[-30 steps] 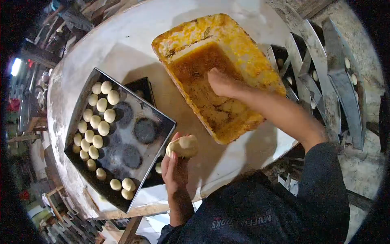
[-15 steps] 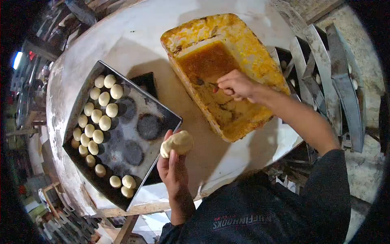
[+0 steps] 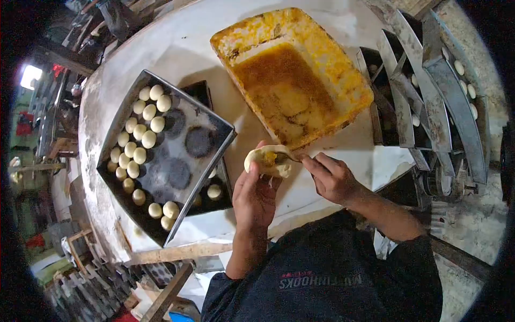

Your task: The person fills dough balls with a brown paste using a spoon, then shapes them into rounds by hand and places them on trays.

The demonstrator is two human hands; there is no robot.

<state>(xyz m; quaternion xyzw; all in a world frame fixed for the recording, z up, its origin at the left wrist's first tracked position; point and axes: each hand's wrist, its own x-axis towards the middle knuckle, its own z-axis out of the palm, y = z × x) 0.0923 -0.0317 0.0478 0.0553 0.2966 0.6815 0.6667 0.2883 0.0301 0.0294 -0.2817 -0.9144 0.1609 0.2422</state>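
My left hand [image 3: 254, 199] holds up a flattened piece of pale dough [image 3: 255, 157], its fingers wrapped beneath it. A dab of yellow filling lies on the dough. My right hand [image 3: 335, 180] pinches a small spoon [image 3: 293, 156], whose tip reaches into the dough at the filling; the bowl of the spoon is mostly hidden. Just beyond my hands stands a deep tub [image 3: 351, 110], smeared with yellow and holding orange-brown filling. Left of my left hand, a dark metal baking tray [image 3: 214, 121] carries several round dough balls [image 3: 139, 155] along its left side.
Under the tilted tray sits another dark tray [image 3: 220, 203] with dough balls in it. Several metal trays [image 3: 437, 107] holding dough balls are stacked on the right. A pale worktable [image 3: 134, 59] bears the tub and the left trays.
My right hand has left the tub and come down to the dough with the spoon. My left hand has moved right and slightly up, and yellow filling now shows on the dough.
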